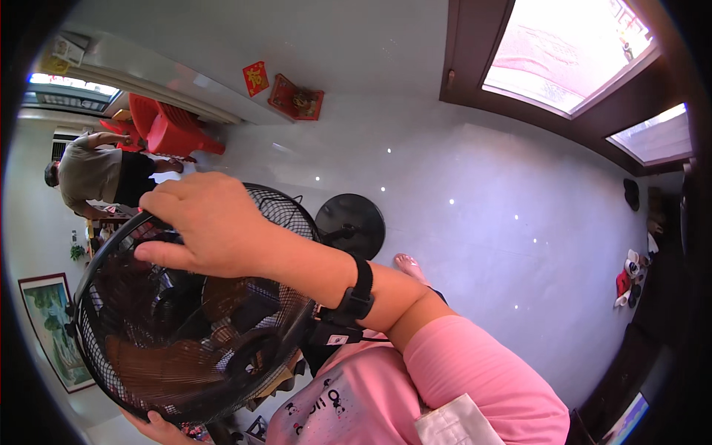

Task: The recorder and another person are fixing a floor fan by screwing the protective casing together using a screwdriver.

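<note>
Here the right hand (204,222) is clenched over the top rim of the black fan guard (185,326), left hand (159,429) grasping its lower edge; guard looks unremoved, blades enclosed

- Daylight pours in through the windows (567,52), which are washed out to pale pink-white.
- The glossy floor (482,208) below the windows carries a soft sheen and small bright pinpoint reflections.
- Away from the windows, the fan (185,326) reads dark, its blades smeared by blur.
- Heavy fisheye bending; black vignette rings the frame; far-left picture and doorway curve strongly.
</note>
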Motion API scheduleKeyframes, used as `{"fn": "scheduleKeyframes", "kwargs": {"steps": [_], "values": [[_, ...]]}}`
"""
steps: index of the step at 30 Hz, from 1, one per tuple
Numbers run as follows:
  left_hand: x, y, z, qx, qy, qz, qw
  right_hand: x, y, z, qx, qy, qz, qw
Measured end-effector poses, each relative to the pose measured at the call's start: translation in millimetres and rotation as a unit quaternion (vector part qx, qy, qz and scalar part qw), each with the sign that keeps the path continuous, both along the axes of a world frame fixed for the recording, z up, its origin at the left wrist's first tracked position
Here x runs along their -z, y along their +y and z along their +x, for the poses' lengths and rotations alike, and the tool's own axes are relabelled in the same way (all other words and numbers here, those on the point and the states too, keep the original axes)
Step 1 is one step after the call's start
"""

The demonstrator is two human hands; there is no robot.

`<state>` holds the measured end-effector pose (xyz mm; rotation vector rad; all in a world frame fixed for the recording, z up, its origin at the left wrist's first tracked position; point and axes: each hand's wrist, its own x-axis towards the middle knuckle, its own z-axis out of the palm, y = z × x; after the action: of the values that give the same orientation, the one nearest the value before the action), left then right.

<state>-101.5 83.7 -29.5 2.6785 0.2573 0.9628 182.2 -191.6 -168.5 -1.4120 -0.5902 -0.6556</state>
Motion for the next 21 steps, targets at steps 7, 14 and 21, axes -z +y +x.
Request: {"fn": "scheduleKeyframes", "kwargs": {"steps": [7,14,21], "values": [[1.4,13.0,6.8,0.033,-0.019,0.086,0.996,2.5,4.8,2.2,0.005,0.007,0.031,0.999],[-2.6,32.0,-0.7,0.023,-0.019,0.129,0.991,4.3,16.4,3.5,-0.001,0.014,0.031,0.999],[-9.4,48.4,0.6,0.049,-0.027,0.092,0.994,4.2,18.8,3.3,0.009,0.020,0.015,1.000]]}}
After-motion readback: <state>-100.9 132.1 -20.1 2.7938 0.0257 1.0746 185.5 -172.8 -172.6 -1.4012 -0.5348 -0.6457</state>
